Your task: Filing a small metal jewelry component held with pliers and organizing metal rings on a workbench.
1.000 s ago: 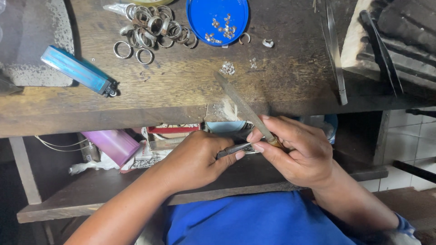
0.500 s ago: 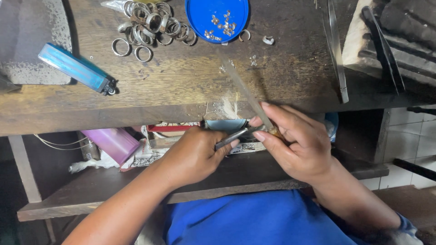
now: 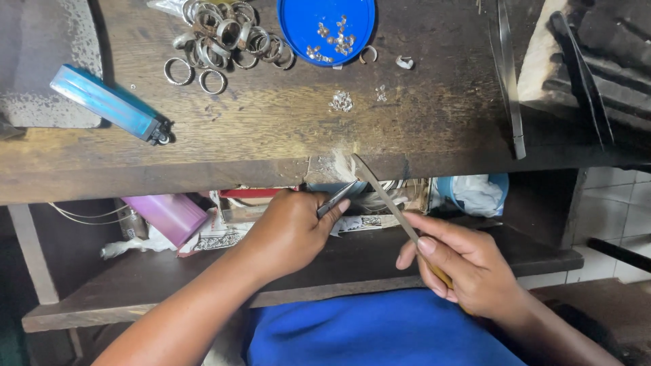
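File meets pliers at the surface edge.
Left hand [image 3: 288, 230] fingers clamped on small pliers [image 3: 337, 198]; right hand [image 3: 468, 268] fingers clamped on the file [image 3: 384, 196], its tip against the wooden surface [image 3: 271, 135].

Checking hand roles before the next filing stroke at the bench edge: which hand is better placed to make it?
Right, probably. The right hand grips the file, whose tip sits at the workbench edge. The left hand is occupied pinching a small metal piece beside it.

Blue lid [image 3: 325, 27] top centre; silver rings [image 3: 224, 41] upper left; light-blue lighter [image 3: 108, 103] left; brown bench [image 3: 271, 129]; pink box [image 3: 166, 215] lower left; blue shirt [image 3: 380, 335] bottom; grey file [image 3: 383, 196] centre.
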